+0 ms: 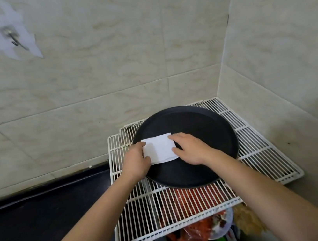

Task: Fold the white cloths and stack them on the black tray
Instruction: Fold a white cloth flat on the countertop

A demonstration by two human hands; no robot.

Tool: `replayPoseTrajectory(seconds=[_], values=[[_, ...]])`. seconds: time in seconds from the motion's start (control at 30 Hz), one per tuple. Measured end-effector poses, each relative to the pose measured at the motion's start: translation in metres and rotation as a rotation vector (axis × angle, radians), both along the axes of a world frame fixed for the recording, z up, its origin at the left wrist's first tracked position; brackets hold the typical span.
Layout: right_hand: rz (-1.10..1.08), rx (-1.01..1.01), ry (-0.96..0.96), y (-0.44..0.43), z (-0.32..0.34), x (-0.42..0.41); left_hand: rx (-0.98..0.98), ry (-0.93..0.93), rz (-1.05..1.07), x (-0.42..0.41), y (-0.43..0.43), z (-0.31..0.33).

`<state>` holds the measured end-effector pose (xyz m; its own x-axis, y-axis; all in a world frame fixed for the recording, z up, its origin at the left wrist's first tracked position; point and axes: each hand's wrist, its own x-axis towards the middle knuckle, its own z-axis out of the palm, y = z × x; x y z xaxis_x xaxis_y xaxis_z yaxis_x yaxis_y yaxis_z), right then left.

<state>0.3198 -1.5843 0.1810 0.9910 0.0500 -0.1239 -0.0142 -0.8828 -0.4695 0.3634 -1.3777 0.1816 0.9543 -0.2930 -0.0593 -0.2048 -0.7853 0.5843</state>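
Both forearms cut off | left hand (pixel 137 160), right hand (pixel 190 148) flat on white cloth (pixel 161 149) | black tray (pixel 206 126)

The left hand (pixel 137 160) covers the left edge of the folded white cloth (pixel 161 148); the right hand (pixel 191 148) hides its right edge. Red items (pixel 185 200) under the white wire rack (pixel 138 215) are unidentifiable, blurred behind its bars

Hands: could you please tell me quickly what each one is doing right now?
Left hand: open, fingers resting on the white cloth.
Right hand: open, flat on the cloth's other end.
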Motion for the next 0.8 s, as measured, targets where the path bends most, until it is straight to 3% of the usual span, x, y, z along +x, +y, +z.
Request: replayPoseTrajectory(seconds=[0.17, 0.3, 0.37, 0.47, 0.57, 0.8], values=[[0.114, -0.258, 0.048, 0.003, -0.007, -0.009, 0.189, -0.033, -0.103, -0.003, -0.004, -0.002], [0.073, -0.207, 0.006, 0.006, -0.006, -0.015, 0.120, -0.047, -0.081, -0.003, 0.005, 0.003], [0.012, -0.158, -0.080, 0.008, 0.002, -0.015, 0.086, -0.181, -0.073, -0.004, 0.018, 0.011], [-0.053, -0.172, -0.243, 0.023, 0.018, -0.011, 0.200, -0.440, 0.005, -0.013, 0.053, 0.025], [-0.056, -0.172, -0.359, 0.056, 0.027, -0.008, 0.271, -0.572, 0.132, -0.034, 0.098, 0.029], [0.206, -0.138, -0.442, 0.191, 0.015, 0.006, 0.519, -0.527, 0.334, -0.079, 0.228, 0.011]])
